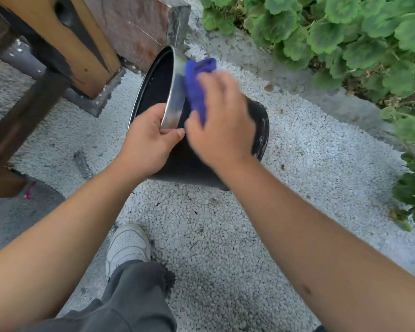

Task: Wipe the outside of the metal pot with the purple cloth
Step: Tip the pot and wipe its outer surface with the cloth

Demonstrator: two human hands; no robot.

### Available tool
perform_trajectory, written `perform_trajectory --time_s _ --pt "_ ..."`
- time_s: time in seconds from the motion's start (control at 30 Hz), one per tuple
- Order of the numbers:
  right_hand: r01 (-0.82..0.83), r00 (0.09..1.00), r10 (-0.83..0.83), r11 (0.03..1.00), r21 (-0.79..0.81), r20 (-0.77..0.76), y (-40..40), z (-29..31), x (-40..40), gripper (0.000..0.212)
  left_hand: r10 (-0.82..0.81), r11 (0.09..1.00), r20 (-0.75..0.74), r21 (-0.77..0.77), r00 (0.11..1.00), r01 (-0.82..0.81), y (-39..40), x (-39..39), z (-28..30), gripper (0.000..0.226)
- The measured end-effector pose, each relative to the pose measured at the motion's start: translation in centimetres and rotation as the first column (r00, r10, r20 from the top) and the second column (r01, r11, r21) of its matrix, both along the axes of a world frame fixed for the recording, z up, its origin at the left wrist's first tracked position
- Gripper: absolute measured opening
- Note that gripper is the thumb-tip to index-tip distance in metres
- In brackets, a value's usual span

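Observation:
A large metal pot (177, 161), blackened on its outside with a shiny band under the rim, is tipped on its side with its mouth facing left. My left hand (149, 142) grips the near part of the rim, thumb on the outside. The purple cloth (198, 82) lies bunched against the upper outside wall, just right of the shiny band. My right hand (222, 121) holds the cloth and presses it onto the pot; the hand is motion-blurred.
White gravel ground (225, 224) lies under the pot. A wooden bench or table leg (65, 41) and a stone block (134, 27) stand at the back left. Green leafy plants (345, 39) border the right side. My white shoe (127, 245) is below the pot.

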State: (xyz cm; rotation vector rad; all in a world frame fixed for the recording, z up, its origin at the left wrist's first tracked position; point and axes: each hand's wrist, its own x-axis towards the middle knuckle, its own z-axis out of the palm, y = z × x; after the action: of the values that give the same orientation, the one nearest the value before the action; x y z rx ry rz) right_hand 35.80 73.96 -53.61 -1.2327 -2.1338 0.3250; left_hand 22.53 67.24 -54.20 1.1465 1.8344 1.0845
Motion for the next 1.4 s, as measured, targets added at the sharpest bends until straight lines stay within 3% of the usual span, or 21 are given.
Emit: perform_trajectory --time_s 0.2,0.37,0.5,0.6,0.7,0.77,0.83,0.9,0.97,1.17,1.4 --pt "-0.002 0.962 0.012 0.999 -0.036 0.272 -1.0 -2.2 -0.5 0.058 0.020 0.999 0.000 -0.037 1.000 -0.020 0.1 -0.4 -0.3 0.031" --pt "0.189 0.927 -0.108 0.962 -0.195 0.360 1.5 -5.8 2.9 0.056 0.061 0.998 0.104 -0.035 0.993 -0.058 -0.1 -0.5 -0.3 0.033" --pt "0.295 0.905 -0.172 0.913 -0.284 0.388 3.4 -7.1 5.2 0.052 -0.051 0.998 0.158 -0.018 0.986 0.054 0.2 -0.5 -0.3 0.036" --pt "0.335 0.923 -0.214 0.857 -0.393 0.320 4.7 -7.1 6.1 0.049 -0.220 0.973 0.280 0.000 0.934 0.230 -0.4 -0.3 -0.5 0.050" --pt "0.357 0.930 -0.354 0.806 -0.472 0.098 5.0 -5.2 5.3 0.051 -0.323 0.944 0.223 0.002 0.920 0.331 -0.8 -0.5 -0.9 0.065" --pt "0.278 0.948 -0.314 0.891 -0.360 -0.044 4.0 -3.0 3.2 0.055 -0.311 0.948 0.218 0.002 0.925 0.318 -0.8 -0.6 -1.2 0.067" --pt "0.125 0.987 -0.139 0.977 -0.170 -0.074 2.3 -0.7 0.7 0.054 -0.293 0.954 0.162 -0.008 0.942 0.298 -0.7 -0.5 -1.4 0.068" --pt "0.011 0.998 -0.009 0.999 -0.034 0.067 0.5 0.5 -1.5 0.053 -0.297 0.954 0.136 -0.003 0.945 0.300 -0.4 -0.3 -1.5 0.067" --pt "-0.012 0.979 0.016 1.000 -0.021 0.203 -0.1 0.5 -2.7 0.053 -0.298 0.954 0.151 -0.002 0.943 0.301 -0.3 -0.7 -1.4 0.066" --pt "0.159 0.895 -0.011 0.941 -0.298 0.446 6.0 -2.8 1.0 0.047 -0.285 0.955 0.202 -0.028 0.937 0.296 -1.8 -1.7 -0.9 0.067" --pt "0.230 0.834 -0.001 0.910 -0.345 0.552 7.3 -5.3 3.8 0.042 -0.213 0.974 0.201 -0.036 0.956 0.224 -2.2 -2.1 -1.3 0.066"
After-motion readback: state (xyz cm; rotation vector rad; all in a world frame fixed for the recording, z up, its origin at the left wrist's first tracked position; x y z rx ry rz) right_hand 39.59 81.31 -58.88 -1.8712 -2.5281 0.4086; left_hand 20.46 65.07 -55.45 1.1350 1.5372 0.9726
